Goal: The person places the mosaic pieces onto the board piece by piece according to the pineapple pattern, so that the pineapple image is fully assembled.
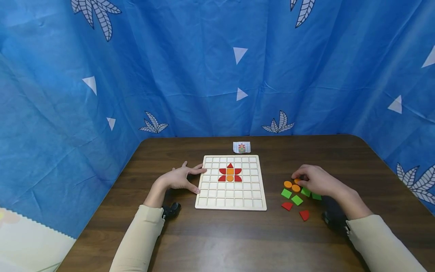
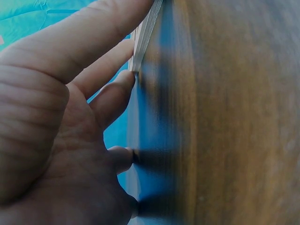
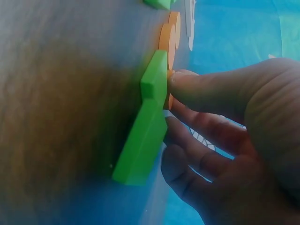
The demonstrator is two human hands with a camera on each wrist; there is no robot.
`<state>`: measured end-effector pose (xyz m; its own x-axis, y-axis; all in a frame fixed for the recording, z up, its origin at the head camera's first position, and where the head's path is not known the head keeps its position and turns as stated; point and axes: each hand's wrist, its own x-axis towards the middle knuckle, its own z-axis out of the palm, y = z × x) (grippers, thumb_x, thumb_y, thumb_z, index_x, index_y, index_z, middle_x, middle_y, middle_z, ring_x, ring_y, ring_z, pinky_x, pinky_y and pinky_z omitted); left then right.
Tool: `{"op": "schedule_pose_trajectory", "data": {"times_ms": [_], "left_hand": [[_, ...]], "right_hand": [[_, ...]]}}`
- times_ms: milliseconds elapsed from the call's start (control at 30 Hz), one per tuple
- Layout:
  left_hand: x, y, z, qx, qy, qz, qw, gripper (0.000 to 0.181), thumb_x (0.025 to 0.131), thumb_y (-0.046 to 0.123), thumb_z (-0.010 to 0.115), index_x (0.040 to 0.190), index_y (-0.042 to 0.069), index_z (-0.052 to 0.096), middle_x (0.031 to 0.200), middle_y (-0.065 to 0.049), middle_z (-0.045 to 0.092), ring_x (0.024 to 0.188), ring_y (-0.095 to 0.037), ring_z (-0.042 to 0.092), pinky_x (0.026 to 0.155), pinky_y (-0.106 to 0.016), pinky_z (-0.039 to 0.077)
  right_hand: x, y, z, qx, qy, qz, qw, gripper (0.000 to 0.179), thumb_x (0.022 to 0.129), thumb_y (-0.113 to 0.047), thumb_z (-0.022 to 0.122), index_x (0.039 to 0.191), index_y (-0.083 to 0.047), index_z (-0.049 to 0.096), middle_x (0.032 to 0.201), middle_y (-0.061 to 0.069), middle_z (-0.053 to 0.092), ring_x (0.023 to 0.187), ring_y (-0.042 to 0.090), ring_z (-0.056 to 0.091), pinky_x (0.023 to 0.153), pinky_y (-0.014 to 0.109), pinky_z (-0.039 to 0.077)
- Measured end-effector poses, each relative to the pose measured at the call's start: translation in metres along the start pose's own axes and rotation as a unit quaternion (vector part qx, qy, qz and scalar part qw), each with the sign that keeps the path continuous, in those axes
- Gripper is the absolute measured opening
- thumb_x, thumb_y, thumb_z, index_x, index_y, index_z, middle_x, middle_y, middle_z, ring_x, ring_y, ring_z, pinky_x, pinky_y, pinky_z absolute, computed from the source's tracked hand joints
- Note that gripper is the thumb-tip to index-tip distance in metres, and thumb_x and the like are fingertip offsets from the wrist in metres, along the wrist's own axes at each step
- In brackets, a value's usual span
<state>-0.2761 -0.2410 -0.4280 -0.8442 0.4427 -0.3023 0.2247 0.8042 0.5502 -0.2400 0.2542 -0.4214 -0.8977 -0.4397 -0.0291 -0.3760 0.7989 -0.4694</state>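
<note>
A white gridded board (image 1: 230, 203) lies on the table, with red petal-shaped pieces (image 1: 222, 178), a red triangle (image 1: 230, 166), an orange square (image 1: 230, 171) and an orange disc set in its cells. My left hand (image 1: 178, 178) spreads its fingers at the board's left edge, thumb and fingertips touching it. Over the loose pieces at the right, my right hand (image 1: 317, 180) pinches an orange disc (image 3: 170, 101) between thumb and finger. Two more orange discs (image 1: 287, 184) lie beside it. Green pieces (image 3: 140, 145) sit close under the thumb in the right wrist view.
Several green squares (image 1: 297, 200) and two red pieces (image 1: 304, 215) lie on the dark wooden table (image 1: 231, 241) near the right hand. Behind the board is a small pattern card (image 1: 241, 147). A blue curtain (image 1: 204, 75) hangs beyond the table.
</note>
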Motion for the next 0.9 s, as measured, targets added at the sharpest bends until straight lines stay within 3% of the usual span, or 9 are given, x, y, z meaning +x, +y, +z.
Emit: {"op": "schedule_pose_trajectory", "data": {"times_ms": [333, 600, 900], "left_hand": [[-0.0003, 0.0008, -0.0001, -0.003, 0.003, -0.007, 1.0000, 0.086, 0.078, 0.044, 0.088, 0.154, 0.034, 0.049, 0.171, 0.005, 0.026, 0.159, -0.046, -0.010, 0.114, -0.082, -0.007], [0.0002, 0.0010, 0.0000, -0.004, 0.003, -0.007, 1.0000, 0.086, 0.077, 0.043, 0.088, 0.154, 0.034, 0.049, 0.171, 0.005, 0.027, 0.159, -0.046, -0.009, 0.115, -0.081, -0.007], [0.0002, 0.0005, 0.0006, -0.003, 0.004, -0.006, 1.0000, 0.086, 0.077, 0.044, 0.088, 0.154, 0.035, 0.049, 0.171, 0.006, 0.027, 0.159, -0.047, -0.010, 0.115, -0.081, -0.006]], "right_hand": [[0.0008, 0.0040, -0.0007, -0.017, -0.021, -0.001, 0.9996, 0.021, 0.093, 0.001, 0.071, 0.113, -0.003, 0.076, 0.107, 0.009, 0.068, 0.088, 0.018, 0.060, 0.079, 0.038, 0.059], [0.0011, 0.0032, 0.0022, -0.028, -0.017, 0.005, 0.9994, 0.021, 0.096, 0.001, 0.068, 0.116, 0.000, 0.071, 0.110, 0.012, 0.068, 0.093, 0.022, 0.064, 0.084, 0.046, 0.060], [0.0039, -0.0037, 0.0025, -0.034, -0.002, -0.008, 0.9994, 0.018, 0.097, -0.004, 0.068, 0.115, 0.000, 0.070, 0.107, 0.010, 0.067, 0.090, 0.019, 0.060, 0.082, 0.043, 0.059]]}}
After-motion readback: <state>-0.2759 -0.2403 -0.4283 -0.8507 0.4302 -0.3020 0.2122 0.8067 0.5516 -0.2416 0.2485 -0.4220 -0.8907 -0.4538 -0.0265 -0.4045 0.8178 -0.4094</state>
